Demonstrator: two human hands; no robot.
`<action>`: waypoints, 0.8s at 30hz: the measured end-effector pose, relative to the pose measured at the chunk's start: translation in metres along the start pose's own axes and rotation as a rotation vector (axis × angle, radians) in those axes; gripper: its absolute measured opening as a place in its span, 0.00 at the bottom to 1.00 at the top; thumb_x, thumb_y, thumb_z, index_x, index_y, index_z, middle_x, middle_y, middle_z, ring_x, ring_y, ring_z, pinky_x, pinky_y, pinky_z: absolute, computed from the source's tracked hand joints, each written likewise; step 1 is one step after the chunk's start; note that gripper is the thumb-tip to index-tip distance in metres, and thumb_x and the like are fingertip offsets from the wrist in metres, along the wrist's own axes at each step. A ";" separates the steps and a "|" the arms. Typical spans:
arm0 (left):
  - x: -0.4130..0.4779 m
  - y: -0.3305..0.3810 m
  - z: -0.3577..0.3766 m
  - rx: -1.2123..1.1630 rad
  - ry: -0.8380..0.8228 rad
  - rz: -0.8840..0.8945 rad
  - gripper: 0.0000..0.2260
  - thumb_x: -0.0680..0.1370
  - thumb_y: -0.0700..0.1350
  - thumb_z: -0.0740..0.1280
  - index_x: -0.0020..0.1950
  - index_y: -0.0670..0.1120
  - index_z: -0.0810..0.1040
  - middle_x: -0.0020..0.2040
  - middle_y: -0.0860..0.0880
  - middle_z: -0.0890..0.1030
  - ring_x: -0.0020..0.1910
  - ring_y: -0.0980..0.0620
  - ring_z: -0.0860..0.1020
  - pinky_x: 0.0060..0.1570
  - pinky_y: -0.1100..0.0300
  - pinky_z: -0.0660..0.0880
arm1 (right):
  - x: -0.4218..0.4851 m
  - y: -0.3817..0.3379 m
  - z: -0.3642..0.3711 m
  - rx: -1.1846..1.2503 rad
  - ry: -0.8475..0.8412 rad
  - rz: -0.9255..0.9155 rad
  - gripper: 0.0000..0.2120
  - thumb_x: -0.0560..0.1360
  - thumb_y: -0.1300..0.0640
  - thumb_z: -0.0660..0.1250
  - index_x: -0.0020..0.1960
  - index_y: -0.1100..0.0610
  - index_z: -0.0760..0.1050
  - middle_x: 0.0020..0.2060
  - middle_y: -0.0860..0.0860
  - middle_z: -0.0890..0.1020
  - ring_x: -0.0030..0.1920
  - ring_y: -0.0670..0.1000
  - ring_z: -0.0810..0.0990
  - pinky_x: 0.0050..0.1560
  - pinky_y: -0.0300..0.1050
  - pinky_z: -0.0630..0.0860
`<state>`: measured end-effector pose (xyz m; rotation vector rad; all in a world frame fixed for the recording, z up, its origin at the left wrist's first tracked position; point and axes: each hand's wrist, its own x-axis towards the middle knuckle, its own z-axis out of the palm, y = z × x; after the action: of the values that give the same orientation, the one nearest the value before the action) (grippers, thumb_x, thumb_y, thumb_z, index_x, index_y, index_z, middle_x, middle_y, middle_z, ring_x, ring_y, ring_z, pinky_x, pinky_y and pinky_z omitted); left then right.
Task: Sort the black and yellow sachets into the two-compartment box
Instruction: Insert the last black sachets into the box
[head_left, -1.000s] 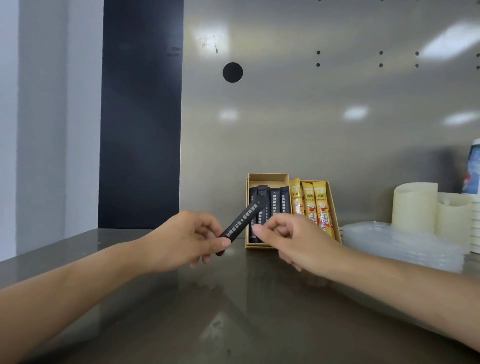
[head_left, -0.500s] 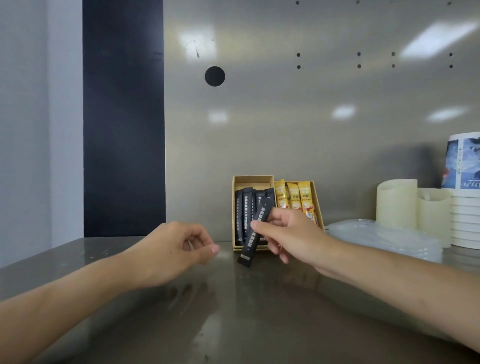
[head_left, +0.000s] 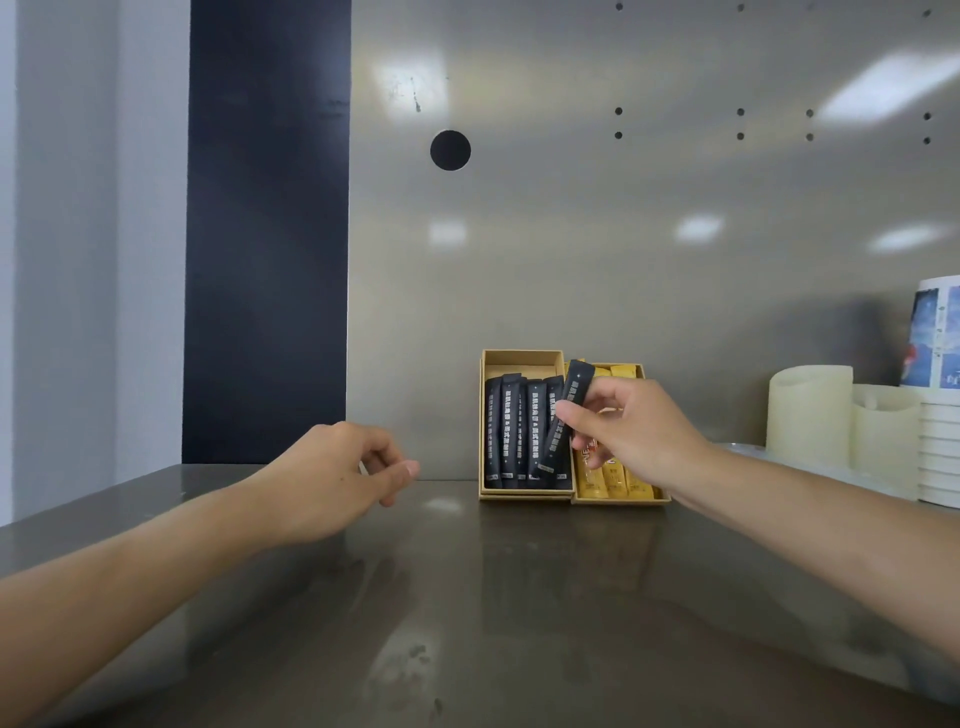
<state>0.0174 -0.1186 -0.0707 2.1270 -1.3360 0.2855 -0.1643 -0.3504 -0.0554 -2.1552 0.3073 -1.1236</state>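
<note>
Drinks counter, steel worktop, stacked paper cups

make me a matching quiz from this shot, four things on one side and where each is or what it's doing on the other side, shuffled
Things:
1. left hand
2. right hand
3. yellow sachets
4. row of black sachets

Places and states:
A. in the right compartment of the box
B. holds nothing, fingers loosely curled
C. in the left compartment
D. pinches a single black sachet

Pairs: 1-B, 2-D, 3-A, 4-C
</note>
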 end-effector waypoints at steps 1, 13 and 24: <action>0.000 0.000 0.000 0.001 0.000 0.002 0.11 0.81 0.57 0.66 0.45 0.53 0.82 0.40 0.63 0.85 0.36 0.56 0.81 0.45 0.56 0.82 | 0.003 -0.002 0.001 -0.010 0.007 -0.004 0.07 0.78 0.55 0.71 0.52 0.59 0.82 0.39 0.52 0.84 0.29 0.42 0.80 0.30 0.40 0.80; 0.001 -0.003 0.000 0.034 0.002 0.020 0.11 0.81 0.56 0.65 0.47 0.52 0.82 0.39 0.55 0.86 0.36 0.60 0.80 0.46 0.57 0.82 | 0.011 0.000 0.021 -0.367 0.052 -0.118 0.22 0.75 0.50 0.74 0.63 0.51 0.69 0.38 0.46 0.84 0.37 0.42 0.81 0.42 0.42 0.78; 0.001 -0.001 0.001 0.042 0.002 0.025 0.11 0.81 0.57 0.65 0.46 0.53 0.82 0.40 0.56 0.86 0.35 0.57 0.81 0.43 0.59 0.81 | 0.009 0.013 0.023 -0.484 0.091 -0.278 0.17 0.75 0.49 0.74 0.60 0.46 0.70 0.39 0.44 0.80 0.33 0.42 0.78 0.43 0.43 0.78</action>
<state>0.0190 -0.1194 -0.0714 2.1448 -1.3669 0.3285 -0.1393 -0.3535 -0.0674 -2.6352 0.3566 -1.4192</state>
